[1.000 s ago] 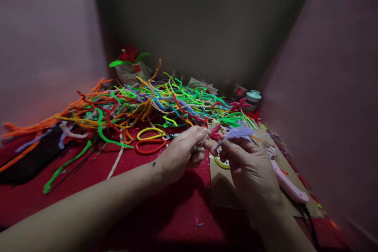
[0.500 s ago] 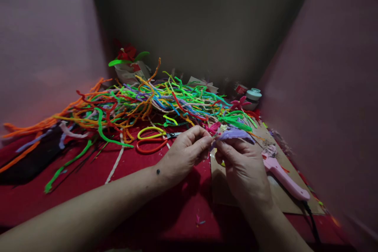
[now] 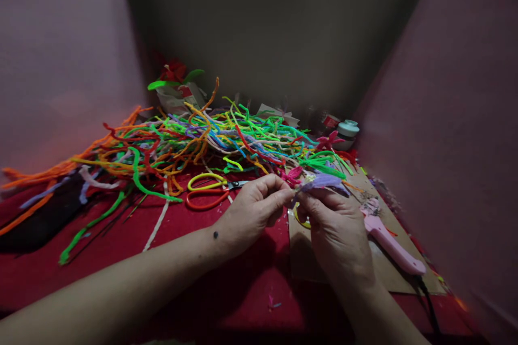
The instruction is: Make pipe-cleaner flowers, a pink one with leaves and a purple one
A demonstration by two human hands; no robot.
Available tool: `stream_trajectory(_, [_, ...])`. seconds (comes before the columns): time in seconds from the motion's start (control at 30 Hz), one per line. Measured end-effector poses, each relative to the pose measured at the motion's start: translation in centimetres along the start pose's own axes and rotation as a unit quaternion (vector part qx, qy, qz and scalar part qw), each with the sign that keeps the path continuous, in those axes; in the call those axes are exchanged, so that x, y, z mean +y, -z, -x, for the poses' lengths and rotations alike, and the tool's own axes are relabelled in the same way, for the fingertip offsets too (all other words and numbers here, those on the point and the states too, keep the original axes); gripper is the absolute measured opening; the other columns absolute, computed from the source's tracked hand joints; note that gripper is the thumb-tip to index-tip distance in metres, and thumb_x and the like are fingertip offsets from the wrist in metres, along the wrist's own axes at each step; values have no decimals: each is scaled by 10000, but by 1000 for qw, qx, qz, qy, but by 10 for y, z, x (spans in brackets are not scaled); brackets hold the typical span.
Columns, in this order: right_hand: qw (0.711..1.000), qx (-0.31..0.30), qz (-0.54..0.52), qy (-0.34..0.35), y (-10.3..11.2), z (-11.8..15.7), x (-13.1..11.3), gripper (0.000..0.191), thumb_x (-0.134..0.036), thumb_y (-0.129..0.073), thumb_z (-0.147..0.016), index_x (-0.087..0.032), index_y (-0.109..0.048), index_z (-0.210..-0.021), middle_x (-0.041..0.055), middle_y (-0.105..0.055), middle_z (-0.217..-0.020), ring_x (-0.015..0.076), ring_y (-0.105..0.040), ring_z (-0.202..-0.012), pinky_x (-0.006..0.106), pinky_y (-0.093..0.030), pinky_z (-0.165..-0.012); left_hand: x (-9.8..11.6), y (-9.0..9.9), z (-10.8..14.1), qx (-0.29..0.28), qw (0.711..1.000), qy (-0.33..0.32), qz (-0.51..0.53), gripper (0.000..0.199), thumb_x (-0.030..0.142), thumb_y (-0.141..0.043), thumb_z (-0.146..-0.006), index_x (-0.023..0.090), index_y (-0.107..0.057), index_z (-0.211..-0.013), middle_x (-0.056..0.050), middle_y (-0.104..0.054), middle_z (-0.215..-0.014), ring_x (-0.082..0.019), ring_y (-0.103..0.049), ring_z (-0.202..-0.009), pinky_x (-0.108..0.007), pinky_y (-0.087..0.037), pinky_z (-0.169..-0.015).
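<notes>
A fuzzy purple piece [image 3: 324, 180] with a pale yellow bit at its near end lies between my two hands. My left hand [image 3: 261, 205] pinches its left end between thumb and forefinger. My right hand [image 3: 335, 232] is closed round its underside, thumb near the left fingertips; the other fingers are partly hidden. Just behind the fingertips sits a magenta fuzzy flower [image 3: 293, 175]. Green fuzzy strips [image 3: 321, 163] lie beyond the purple piece. Scissors [image 3: 206, 192] with one yellow and one red handle rest left of my left hand, blades partly hidden behind it.
A large heap of coloured pipe cleaners [image 3: 194, 137] spreads across the back of the red cloth [image 3: 182, 275]. On the right, a pink glue gun [image 3: 394, 245] lies on a cardboard sheet [image 3: 404, 280]. Farther back stand a jar with a light blue lid [image 3: 348, 129] and a red flower [image 3: 174, 71].
The purple piece has turned slightly between my fingers, and its left end shows more. My left hand has shifted a little; both hands keep their grip.
</notes>
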State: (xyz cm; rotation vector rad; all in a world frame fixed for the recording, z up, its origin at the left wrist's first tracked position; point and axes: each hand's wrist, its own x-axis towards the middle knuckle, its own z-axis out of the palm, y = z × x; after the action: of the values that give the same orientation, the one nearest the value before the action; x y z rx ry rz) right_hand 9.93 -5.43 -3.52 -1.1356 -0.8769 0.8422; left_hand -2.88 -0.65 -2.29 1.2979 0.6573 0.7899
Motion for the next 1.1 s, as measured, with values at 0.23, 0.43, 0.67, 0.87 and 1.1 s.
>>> stream_trajectory(0.23, [999,-10,-35,3,1,-3,6,58,-217,-728,-679,-175,-700,-652,-34,-546,-560,84,-428,-544,245,-340,-534,0,3,-2,-16,1000,2,5,233,313,-606,-819,151,-505,-686,69,-406,-529,-29,-314,-449,-172,-226,-428])
stream_trajectory(0.43, [995,-17,-96,-27,0,-4,9,69,-179,-759,-622,-166,-693,-608,-38,-546,-538,79,-420,-532,237,-329,-529,1,5,-2,-36,999,19,18,230,310,-633,-800,148,-524,-678,72,-419,-476,-22,-320,-410,-160,-225,-408])
stream_trajectory(0.67, [981,-20,-178,-79,-3,-5,9,121,-155,-789,-545,-198,-734,-644,-26,-667,-640,103,-526,-627,249,-421,-656,-4,10,-6,-65,987,99,108,213,305,-719,-724,163,-564,-754,66,-472,-492,-25,-363,-390,-136,-241,-372])
stream_trajectory(0.87, [967,-61,-214,-120,-2,-6,6,140,-182,-808,-520,-195,-733,-637,-25,-651,-600,104,-530,-595,253,-431,-633,-2,12,-6,-138,975,108,133,162,282,-656,-788,131,-618,-835,32,-527,-575,-16,-393,-381,-134,-266,-344])
stream_trajectory(1.1, [963,-71,-232,-117,-2,-6,1,161,-171,-813,-491,-191,-737,-631,-12,-689,-654,116,-569,-657,264,-456,-690,-2,10,-6,-115,981,98,119,160,266,-681,-765,120,-626,-802,27,-525,-583,0,-389,-395,-131,-251,-391])
